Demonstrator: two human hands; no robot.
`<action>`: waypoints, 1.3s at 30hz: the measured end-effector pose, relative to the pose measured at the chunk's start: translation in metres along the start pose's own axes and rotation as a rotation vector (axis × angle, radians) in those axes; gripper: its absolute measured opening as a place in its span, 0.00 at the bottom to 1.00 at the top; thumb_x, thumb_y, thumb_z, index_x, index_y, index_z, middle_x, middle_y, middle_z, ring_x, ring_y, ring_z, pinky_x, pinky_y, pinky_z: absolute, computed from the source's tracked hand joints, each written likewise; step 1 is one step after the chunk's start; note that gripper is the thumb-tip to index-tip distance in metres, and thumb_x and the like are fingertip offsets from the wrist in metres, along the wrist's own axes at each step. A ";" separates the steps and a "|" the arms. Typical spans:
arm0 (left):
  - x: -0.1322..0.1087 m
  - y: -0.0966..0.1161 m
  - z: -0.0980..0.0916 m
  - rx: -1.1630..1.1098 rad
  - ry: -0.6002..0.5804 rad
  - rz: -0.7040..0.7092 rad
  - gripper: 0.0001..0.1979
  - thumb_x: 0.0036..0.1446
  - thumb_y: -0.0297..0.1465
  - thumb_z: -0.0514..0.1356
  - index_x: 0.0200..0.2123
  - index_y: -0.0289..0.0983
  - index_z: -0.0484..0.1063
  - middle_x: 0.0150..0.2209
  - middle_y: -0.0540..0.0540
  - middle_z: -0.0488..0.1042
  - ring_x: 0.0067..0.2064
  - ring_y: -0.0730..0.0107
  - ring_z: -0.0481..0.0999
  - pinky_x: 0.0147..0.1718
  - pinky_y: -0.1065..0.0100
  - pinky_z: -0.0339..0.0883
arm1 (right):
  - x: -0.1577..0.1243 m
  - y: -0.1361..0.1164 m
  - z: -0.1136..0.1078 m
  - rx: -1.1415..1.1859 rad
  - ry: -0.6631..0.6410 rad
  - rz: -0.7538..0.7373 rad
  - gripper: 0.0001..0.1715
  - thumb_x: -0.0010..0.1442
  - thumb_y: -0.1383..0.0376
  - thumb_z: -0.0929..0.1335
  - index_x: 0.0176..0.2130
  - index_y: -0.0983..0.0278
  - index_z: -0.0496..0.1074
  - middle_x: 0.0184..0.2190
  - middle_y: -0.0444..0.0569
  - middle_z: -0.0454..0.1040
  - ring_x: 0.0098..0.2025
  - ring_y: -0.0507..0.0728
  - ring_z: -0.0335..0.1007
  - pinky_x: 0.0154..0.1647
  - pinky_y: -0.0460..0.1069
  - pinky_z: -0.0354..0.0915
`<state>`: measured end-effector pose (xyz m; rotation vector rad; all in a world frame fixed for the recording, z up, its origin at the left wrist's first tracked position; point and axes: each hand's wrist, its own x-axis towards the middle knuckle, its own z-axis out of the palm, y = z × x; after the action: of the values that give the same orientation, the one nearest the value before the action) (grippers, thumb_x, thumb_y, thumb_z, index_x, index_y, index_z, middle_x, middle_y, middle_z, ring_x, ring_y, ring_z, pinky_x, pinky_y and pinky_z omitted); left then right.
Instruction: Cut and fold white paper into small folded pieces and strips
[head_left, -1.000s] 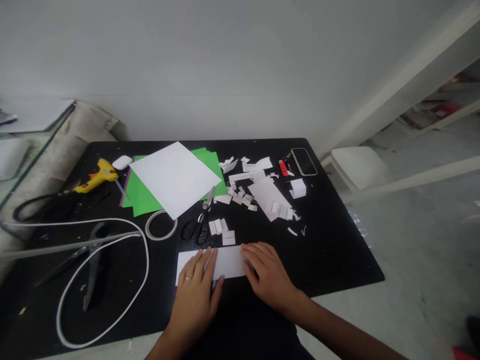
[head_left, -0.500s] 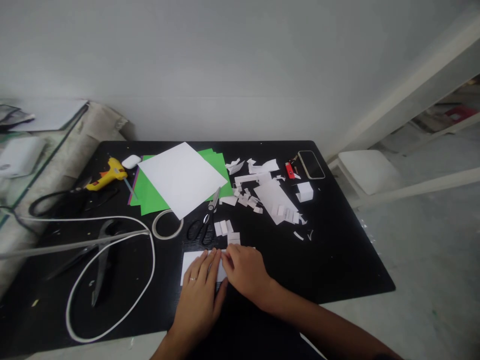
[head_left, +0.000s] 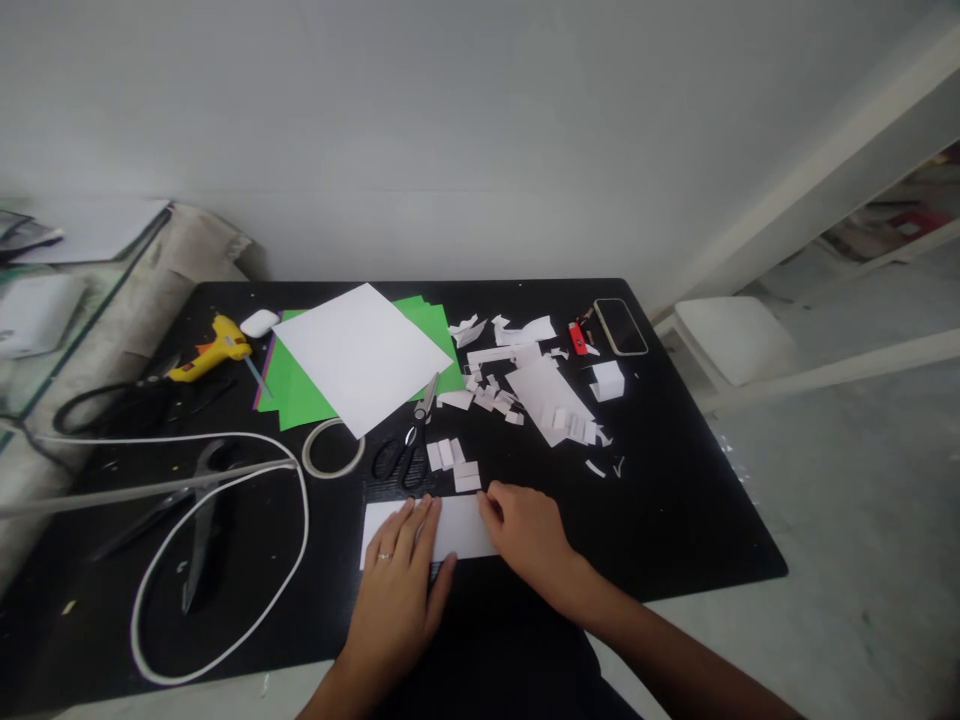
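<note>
A long white strip of paper (head_left: 459, 528) lies flat at the table's near edge. My left hand (head_left: 401, 570) rests on its left part with fingers stretched out, a ring on one of them. Curled fingers of my right hand (head_left: 529, 530) are pressed on the strip's far edge near its right end; that end is hidden under the hand. Just beyond the strip lie small folded white paper pieces (head_left: 466, 476) and black-handled scissors (head_left: 409, 445).
Green sheets (head_left: 300, 385) lie under a white sheet (head_left: 366, 350). A tape roll (head_left: 315, 470), yellow glue gun (head_left: 217, 350) and white cable (head_left: 306, 520) are on the left. Paper scraps (head_left: 551, 395), a paper cube (head_left: 609, 380), red lighter (head_left: 577, 338) and phone (head_left: 621, 327) lie right.
My right hand has slid right along the strip's far edge, uncovering the middle of the paper. My left hand has stayed in place.
</note>
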<state>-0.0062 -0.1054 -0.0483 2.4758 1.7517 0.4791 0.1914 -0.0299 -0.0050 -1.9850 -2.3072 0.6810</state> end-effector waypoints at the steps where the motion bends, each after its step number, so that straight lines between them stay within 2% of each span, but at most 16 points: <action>1: 0.000 0.000 0.000 0.002 -0.001 0.002 0.28 0.69 0.34 0.58 0.69 0.33 0.63 0.65 0.37 0.74 0.66 0.47 0.69 0.63 0.50 0.62 | 0.000 0.003 -0.002 0.001 -0.005 0.018 0.16 0.71 0.64 0.67 0.31 0.62 0.77 0.30 0.49 0.84 0.31 0.58 0.80 0.28 0.50 0.50; 9: 0.000 0.001 -0.002 -0.015 -0.010 -0.027 0.29 0.69 0.34 0.58 0.71 0.36 0.62 0.65 0.37 0.73 0.67 0.47 0.69 0.62 0.49 0.64 | -0.004 0.024 -0.021 0.062 -0.025 0.111 0.20 0.70 0.65 0.67 0.26 0.62 0.72 0.23 0.45 0.77 0.25 0.55 0.72 0.26 0.48 0.48; 15: -0.001 0.001 -0.001 -0.024 -0.019 -0.028 0.29 0.70 0.34 0.58 0.71 0.36 0.60 0.65 0.36 0.73 0.67 0.46 0.69 0.61 0.48 0.66 | -0.004 0.042 -0.033 0.113 0.012 0.143 0.22 0.69 0.66 0.68 0.23 0.62 0.68 0.19 0.43 0.72 0.22 0.54 0.67 0.25 0.48 0.48; 19: 0.001 -0.001 -0.007 -0.099 -0.050 -0.045 0.29 0.69 0.33 0.58 0.71 0.36 0.60 0.66 0.35 0.70 0.67 0.46 0.67 0.62 0.48 0.66 | -0.004 0.031 -0.027 0.184 0.031 0.057 0.22 0.72 0.62 0.67 0.26 0.62 0.69 0.23 0.42 0.74 0.25 0.52 0.70 0.29 0.47 0.57; 22: 0.006 -0.002 -0.014 -0.162 -0.047 -0.080 0.27 0.68 0.34 0.59 0.68 0.37 0.63 0.66 0.35 0.68 0.66 0.46 0.68 0.62 0.47 0.67 | -0.006 0.014 -0.011 0.307 0.060 -0.128 0.16 0.71 0.64 0.69 0.30 0.62 0.72 0.27 0.43 0.77 0.30 0.53 0.73 0.34 0.47 0.63; 24: 0.011 -0.002 -0.019 -0.189 -0.018 -0.112 0.23 0.68 0.34 0.59 0.64 0.38 0.68 0.63 0.35 0.71 0.64 0.46 0.70 0.60 0.46 0.68 | -0.007 0.006 0.000 0.341 0.080 -0.218 0.07 0.66 0.70 0.72 0.34 0.62 0.74 0.32 0.44 0.78 0.34 0.54 0.76 0.38 0.47 0.67; 26: 0.017 -0.001 -0.022 -0.221 -0.013 -0.137 0.17 0.69 0.34 0.58 0.59 0.39 0.72 0.56 0.37 0.75 0.57 0.49 0.75 0.55 0.48 0.70 | -0.008 0.002 0.009 0.312 0.102 -0.277 0.06 0.65 0.73 0.72 0.36 0.63 0.74 0.35 0.47 0.78 0.37 0.56 0.76 0.41 0.49 0.69; 28: 0.024 0.003 -0.024 -0.265 -0.062 -0.147 0.11 0.71 0.33 0.55 0.49 0.39 0.76 0.47 0.41 0.78 0.48 0.54 0.78 0.48 0.53 0.72 | -0.009 0.002 0.013 0.280 0.110 -0.319 0.07 0.65 0.73 0.72 0.36 0.63 0.74 0.36 0.48 0.78 0.39 0.58 0.75 0.43 0.51 0.70; 31: 0.036 0.009 -0.023 -0.265 -0.161 -0.165 0.13 0.72 0.33 0.53 0.37 0.40 0.75 0.35 0.45 0.78 0.37 0.59 0.78 0.39 0.59 0.70 | -0.010 0.004 0.014 0.266 0.101 -0.351 0.07 0.67 0.73 0.71 0.37 0.63 0.74 0.36 0.48 0.77 0.40 0.58 0.75 0.43 0.52 0.71; 39: 0.062 0.016 -0.013 -0.140 -0.275 -0.297 0.12 0.70 0.35 0.57 0.33 0.40 0.71 0.26 0.48 0.77 0.29 0.59 0.79 0.28 0.65 0.57 | -0.008 0.006 0.012 0.260 0.075 -0.345 0.08 0.69 0.71 0.71 0.35 0.63 0.73 0.35 0.47 0.78 0.38 0.57 0.75 0.42 0.51 0.71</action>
<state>0.0230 -0.0551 -0.0193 2.0277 1.8536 0.2154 0.1946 -0.0408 -0.0158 -1.4334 -2.2946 0.8093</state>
